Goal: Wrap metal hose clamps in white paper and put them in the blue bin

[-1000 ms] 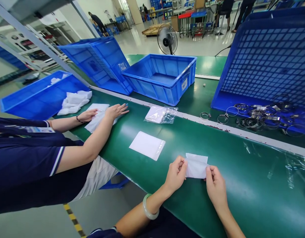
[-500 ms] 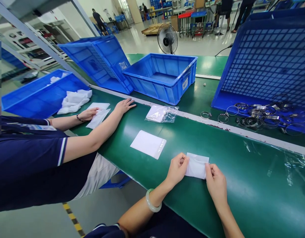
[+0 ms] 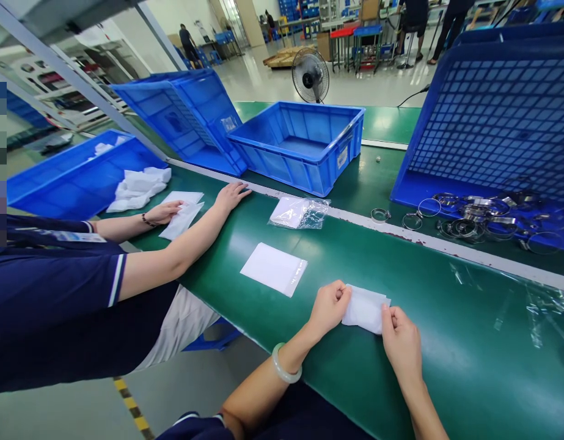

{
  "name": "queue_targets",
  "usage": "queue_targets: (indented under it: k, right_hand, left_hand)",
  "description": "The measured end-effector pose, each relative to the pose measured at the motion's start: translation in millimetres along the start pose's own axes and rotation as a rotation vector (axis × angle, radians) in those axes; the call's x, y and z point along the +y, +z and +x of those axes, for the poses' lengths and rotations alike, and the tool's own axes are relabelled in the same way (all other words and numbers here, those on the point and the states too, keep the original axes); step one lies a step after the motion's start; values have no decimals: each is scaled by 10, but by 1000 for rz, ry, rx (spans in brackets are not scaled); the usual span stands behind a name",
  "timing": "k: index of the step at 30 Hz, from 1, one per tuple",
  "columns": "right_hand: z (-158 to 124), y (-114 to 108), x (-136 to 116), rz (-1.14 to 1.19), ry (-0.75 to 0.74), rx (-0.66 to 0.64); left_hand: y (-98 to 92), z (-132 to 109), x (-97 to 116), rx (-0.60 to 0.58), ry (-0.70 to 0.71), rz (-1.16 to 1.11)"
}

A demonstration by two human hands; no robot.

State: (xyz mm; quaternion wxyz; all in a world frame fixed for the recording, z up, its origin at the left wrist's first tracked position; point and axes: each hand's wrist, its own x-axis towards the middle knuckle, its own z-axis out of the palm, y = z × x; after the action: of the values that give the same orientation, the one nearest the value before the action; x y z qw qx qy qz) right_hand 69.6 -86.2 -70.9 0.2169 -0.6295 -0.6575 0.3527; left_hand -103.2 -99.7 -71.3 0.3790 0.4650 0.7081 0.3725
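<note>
A small white pouch (image 3: 365, 308), thin and slightly wrinkled, is stretched between my two hands just over the green bench. My left hand (image 3: 328, 310) pinches its left edge between thumb and fingers. At the right edge, my right hand (image 3: 401, 342) grips it the same way. Whether anything lies inside the pouch I cannot tell. Left of my hands, a flat stack of white sheets or bags (image 3: 273, 269) with a clear strip along one side lies on the bench. Beyond it rests a clear plastic bag (image 3: 304, 212) with white pieces in it.
Metal hose clamps (image 3: 486, 217) are heaped at a tilted blue crate (image 3: 501, 122) on the right. A blue bin (image 3: 309, 146) stands at the back. A co-worker's arm (image 3: 185, 250) reaches across on the left, beside white pouches (image 3: 183, 217). Clear film (image 3: 538, 311) lies at right.
The pouch has tilted slightly, its right side a little lower, and its lower edge looks more wrinkled. Both hands keep their hold. The co-worker's hands stay about where they were.
</note>
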Motion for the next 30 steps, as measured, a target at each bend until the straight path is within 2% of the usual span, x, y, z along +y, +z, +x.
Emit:
queue_targets:
  k: [8, 14, 17, 19, 22, 24, 26, 28, 30]
  right_hand:
    - [66, -38, 4, -62, 65, -131]
    - [57, 7, -2, -174, 5, -122]
    - [18, -19, 38, -250, 16, -81]
    - [-24, -66, 66, -233, 6, -10]
    - [-90, -118, 48, -139, -152, 179]
    - [-113, -96, -13, -129, -352, 211]
    - [-110, -20, -76, -189, -533, 82]
    - [-92, 82, -98, -281, -599, -69]
    - [-74, 168, -59, -357, -570, -146]
  left_hand:
    - [-40, 92, 38, -51, 1, 129]
    - [-49, 138, 67, -53, -5, 244]
    - [-85, 101, 72, -34, -3, 298]
    - [-112, 17, 84, 40, 39, 364]
    - [-113, -169, 113, 168, 264, 480]
    - [-76, -282, 120, 94, 445, 530]
    - [-18, -353, 99, -91, 526, 567]
    - [35, -379, 52, -237, 501, 605]
    - [55, -376, -7, -289, 445, 642]
